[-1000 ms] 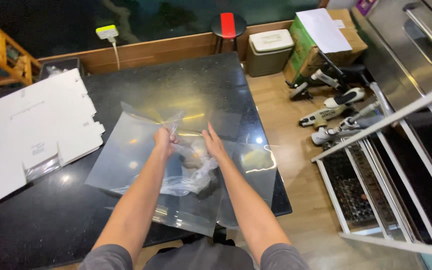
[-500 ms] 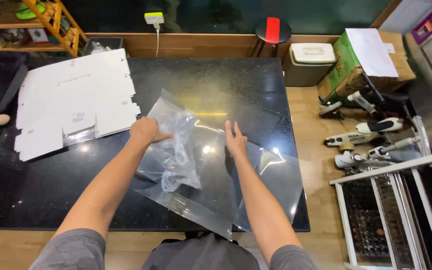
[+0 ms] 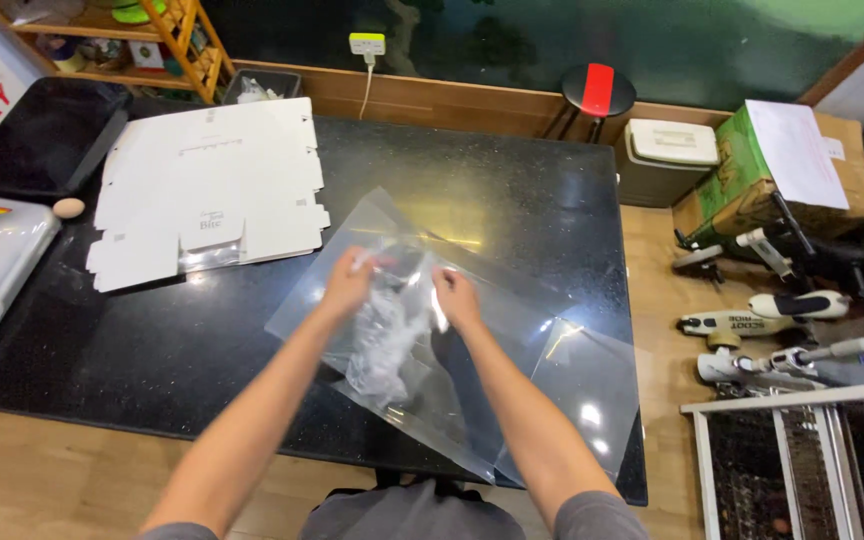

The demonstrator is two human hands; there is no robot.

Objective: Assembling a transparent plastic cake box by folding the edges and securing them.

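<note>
left hand [image 3: 350, 283] fingers, right hand [image 3: 454, 296] fingers, pinching clear bag [image 3: 392, 330]

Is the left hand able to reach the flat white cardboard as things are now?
Probably yes. The cardboard lies flat on the table, left of the left hand, with bare tabletop between. But that hand now grips a clear bag.
</note>
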